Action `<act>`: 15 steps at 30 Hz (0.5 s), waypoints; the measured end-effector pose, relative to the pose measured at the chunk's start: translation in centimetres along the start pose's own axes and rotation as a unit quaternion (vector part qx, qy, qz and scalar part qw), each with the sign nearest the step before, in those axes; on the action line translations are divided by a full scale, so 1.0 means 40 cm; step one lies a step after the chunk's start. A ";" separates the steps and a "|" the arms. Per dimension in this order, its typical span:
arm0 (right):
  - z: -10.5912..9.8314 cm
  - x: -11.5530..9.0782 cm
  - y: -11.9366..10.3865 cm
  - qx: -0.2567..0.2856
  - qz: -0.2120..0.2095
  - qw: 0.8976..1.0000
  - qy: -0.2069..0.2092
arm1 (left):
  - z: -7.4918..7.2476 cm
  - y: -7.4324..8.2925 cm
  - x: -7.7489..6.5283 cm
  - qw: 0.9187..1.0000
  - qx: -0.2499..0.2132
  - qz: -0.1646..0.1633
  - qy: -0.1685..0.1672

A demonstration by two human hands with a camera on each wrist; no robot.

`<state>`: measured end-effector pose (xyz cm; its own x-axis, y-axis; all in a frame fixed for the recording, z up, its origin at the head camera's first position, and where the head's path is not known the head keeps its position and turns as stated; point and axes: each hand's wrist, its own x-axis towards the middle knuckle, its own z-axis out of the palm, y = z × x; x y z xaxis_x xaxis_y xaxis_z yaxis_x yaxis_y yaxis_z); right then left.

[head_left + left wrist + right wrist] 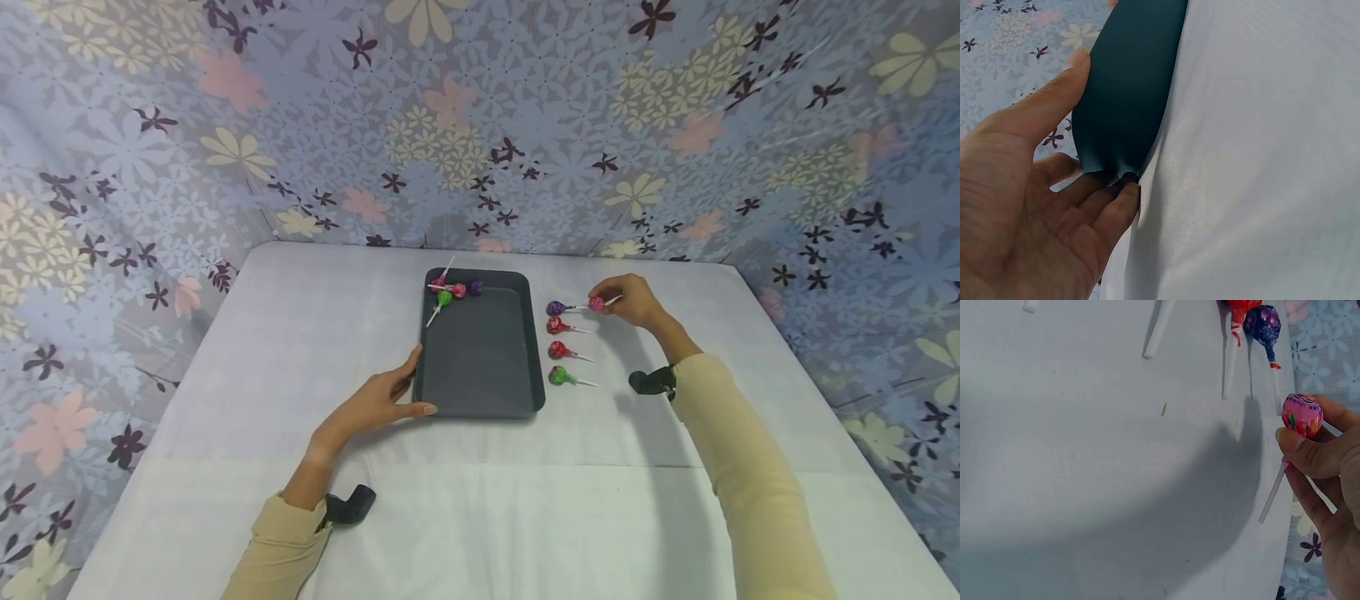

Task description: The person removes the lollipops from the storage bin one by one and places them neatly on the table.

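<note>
My right hand [632,300] pinches a pink-wrapped lollipop [1302,415] between thumb and fingers, its white stick pointing down and free below. In the head view it is held just right of a purple lollipop [556,307]. Below that, two red lollipops [556,325] and a green one [558,375] lie in a column beside the tray, sticks to the right. My left hand [379,398] grips the near left corner of the dark grey tray [480,367], thumb at the front wall and fingers along the side. Several lollipops [459,290] lie bunched in the tray's far left corner.
A white cloth covers the table [300,333], which meets a flowered fabric backdrop [480,125] at the far edge and both sides. Each wrist wears a black strap-on camera [351,505]. The right arm's shadow falls across the cloth.
</note>
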<state>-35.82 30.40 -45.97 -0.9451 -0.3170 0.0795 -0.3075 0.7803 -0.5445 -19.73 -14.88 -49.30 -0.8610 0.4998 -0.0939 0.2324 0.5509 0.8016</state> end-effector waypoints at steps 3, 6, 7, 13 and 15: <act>0.004 -0.004 0.009 0.003 0.007 1.000 0.000 | 0.002 -0.002 -0.002 1.000 -0.003 0.001 0.000; 0.008 -0.004 0.015 0.002 0.011 1.000 0.003 | 0.004 -0.004 -0.003 1.000 -0.002 0.000 0.000; 0.010 -0.004 0.017 0.000 0.011 1.000 0.003 | 0.005 -0.004 -0.004 1.000 0.001 0.000 0.001; 0.016 -0.004 0.022 -0.002 0.015 1.000 0.000 | 0.006 -0.003 -0.002 1.000 0.001 -0.004 0.004; 0.018 -0.006 0.024 -0.005 0.022 1.000 0.002 | 0.006 -0.002 -0.001 1.000 -0.001 -0.002 0.003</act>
<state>-35.82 30.81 -47.11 -0.9580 -0.2807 0.0593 -0.2673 0.7985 -0.5394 -19.60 -14.79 -49.48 -0.8647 0.4935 -0.0935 0.2281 0.5518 0.8022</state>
